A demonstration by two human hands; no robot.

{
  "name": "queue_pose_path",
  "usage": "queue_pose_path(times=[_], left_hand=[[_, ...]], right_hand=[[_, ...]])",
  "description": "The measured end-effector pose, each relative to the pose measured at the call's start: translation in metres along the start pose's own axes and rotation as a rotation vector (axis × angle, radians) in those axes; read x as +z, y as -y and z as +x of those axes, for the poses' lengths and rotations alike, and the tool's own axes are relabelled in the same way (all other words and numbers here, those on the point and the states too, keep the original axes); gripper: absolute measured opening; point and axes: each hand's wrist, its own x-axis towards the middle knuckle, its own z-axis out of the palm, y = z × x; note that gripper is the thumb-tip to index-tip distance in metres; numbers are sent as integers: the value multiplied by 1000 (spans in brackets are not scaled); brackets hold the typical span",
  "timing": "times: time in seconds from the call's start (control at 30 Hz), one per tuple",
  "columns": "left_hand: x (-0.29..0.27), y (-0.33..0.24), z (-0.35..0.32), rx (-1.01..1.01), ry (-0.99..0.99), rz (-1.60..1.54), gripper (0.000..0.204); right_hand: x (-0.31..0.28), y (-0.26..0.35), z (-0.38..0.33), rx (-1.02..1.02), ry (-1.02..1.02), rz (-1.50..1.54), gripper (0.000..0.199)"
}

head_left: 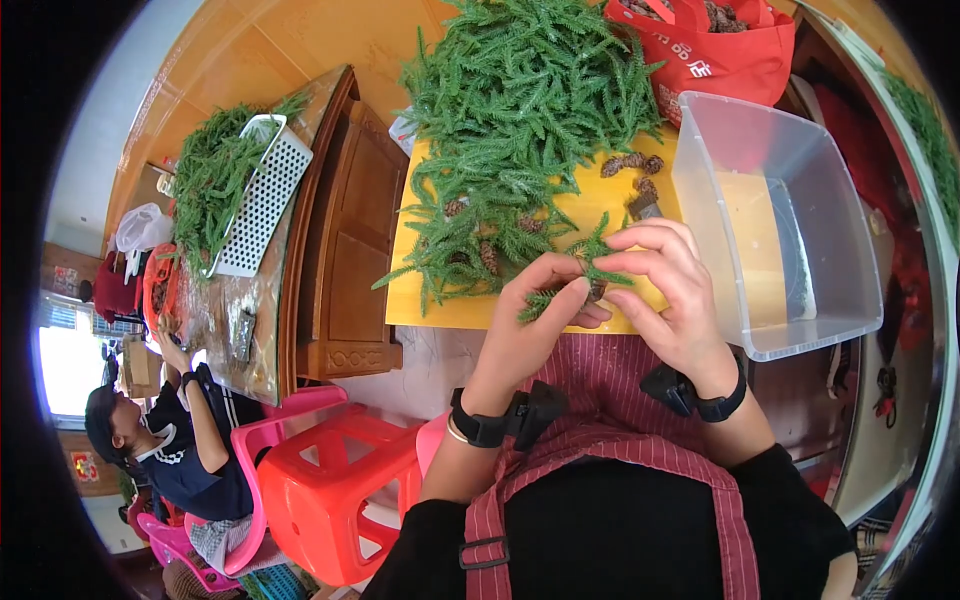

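Note:
Close to the near edge of the yellow table (455, 312), my two hands meet over a small green artificial pine sprig (592, 262). My left hand (545, 300) pinches the sprig's lower part between thumb and fingers. The fingertips of my right hand (665, 275) close on its upper side. A brown pinecone (597, 291) shows partly between the hands; fingers hide the rest. To the left lie pine sprigs with pinecones (488, 258) among them. Beyond spreads a big heap of green pine sprigs (530, 85). Several loose pinecones (632, 163) rest beyond my right hand.
A clear plastic bin (780, 335) stands right of my hands, a red bag (730, 65) of pinecones behind it. At left are a red stool (320, 490) and a wooden desk (345, 230) with a white perforated basket (265, 200). Another person (190, 440) sits there.

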Motion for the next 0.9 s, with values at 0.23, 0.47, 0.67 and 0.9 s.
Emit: queue_pose_path(times=[0.23,0.47,0.67,0.9], left_hand=[[0,0,-7,58,-9,121,14],[-3,0,-8,123,49,273,12],[0,-1,-9,139,-22,363,14],[0,-4,-11,158,1,450,14]], right_hand=[[-1,0,4,16,66,85,10],[-6,0,9,4,163,50,6],[-6,2,11,18,160,78,5],[-5,-3,12,31,218,172,6]])
